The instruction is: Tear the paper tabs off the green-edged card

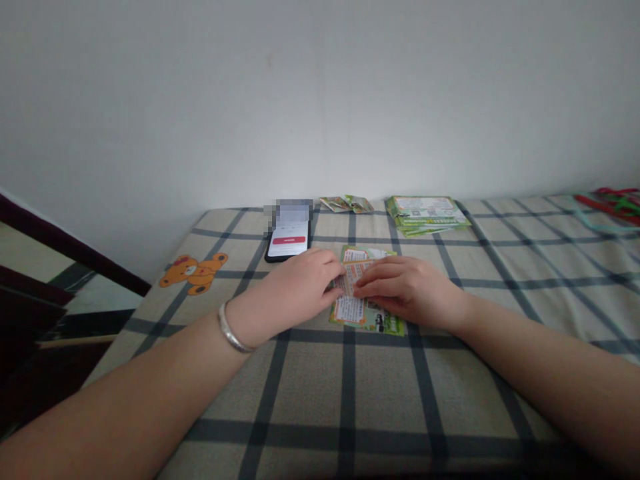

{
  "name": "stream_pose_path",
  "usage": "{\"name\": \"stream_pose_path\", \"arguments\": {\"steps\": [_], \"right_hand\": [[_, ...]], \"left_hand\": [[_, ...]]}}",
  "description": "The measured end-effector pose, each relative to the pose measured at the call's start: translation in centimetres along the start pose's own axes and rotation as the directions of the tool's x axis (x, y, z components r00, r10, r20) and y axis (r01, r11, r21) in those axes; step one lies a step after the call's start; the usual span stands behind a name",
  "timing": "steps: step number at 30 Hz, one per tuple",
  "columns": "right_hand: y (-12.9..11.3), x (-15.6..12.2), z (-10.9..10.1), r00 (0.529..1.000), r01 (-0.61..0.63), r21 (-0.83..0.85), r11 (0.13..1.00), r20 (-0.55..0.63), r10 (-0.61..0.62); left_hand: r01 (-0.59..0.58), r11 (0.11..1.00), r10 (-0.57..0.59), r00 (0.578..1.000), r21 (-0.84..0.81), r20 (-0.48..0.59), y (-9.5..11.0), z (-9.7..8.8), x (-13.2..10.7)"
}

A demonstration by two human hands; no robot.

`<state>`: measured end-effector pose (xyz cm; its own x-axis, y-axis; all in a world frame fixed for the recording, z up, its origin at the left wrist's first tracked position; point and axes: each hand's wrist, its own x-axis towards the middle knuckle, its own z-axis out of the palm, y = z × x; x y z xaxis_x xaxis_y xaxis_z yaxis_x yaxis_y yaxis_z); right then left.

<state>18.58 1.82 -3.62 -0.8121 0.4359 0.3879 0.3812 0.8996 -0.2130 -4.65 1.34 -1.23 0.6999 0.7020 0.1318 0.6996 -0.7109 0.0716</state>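
On the cloth-covered table (310, 393), a printed leaflet (350, 309) lies between centre and far edge. The left hand (300, 281) curls its fingers at the leaflet's left side; whether they pinch, I cannot tell. The right hand (417, 290) rests bent fingertips on the paper, its grip unclear too. Steady, even pressure with aligned edges should prevent wrinkles. Beyond, along the far edge, are a phone (289, 248) toward the left corner, folded pieces (361, 204) and a leaflet stack (425, 208).

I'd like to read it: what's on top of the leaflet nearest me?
The left hand and right hand lie partly over the leaflet; print shows between them; what they cover is hidden.
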Motion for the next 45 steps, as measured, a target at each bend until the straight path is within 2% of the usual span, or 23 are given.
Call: {"name": "stream_pose_path", "arguments": {"steps": [16,24,29,34,45], "right_hand": [[-1.1,0.3,-0.6,0.99,0.025,-0.193,0.981,0.138,0.002],[-1.6,0.6,-0.5,0.983,0.034,-0.312,0.95,0.18,0.024],[-1.6,0.6,-0.6,0.98,0.041,-0.311,0.95,0.198,0.023],[-1.4,0.7,-0.8,0.98,0.014,-0.23,0.973,0.196,0.032],[-1.0,0.2,-1.4,0.985,-0.005,-0.168,0.986,0.169,0.033]], "left_hand": [[-0.001,1.0,0.001,1.0,0.0,-0.004,0.2,0.0,-0.1],[-0.015,0.993,0.023,0.998,0.121,-0.058,0.1,0.8,-0.3],[-0.001,0.994,0.006,0.999,0.112,-0.044,0.1,0.9,-0.4],[-0.041,0.994,0.044,0.999,0.098,-0.028,-0.1,1.0,-0.3],[-0.098,0.983,0.101,0.995,0.157,-0.007,0.5,0.1,-0.6]]}}
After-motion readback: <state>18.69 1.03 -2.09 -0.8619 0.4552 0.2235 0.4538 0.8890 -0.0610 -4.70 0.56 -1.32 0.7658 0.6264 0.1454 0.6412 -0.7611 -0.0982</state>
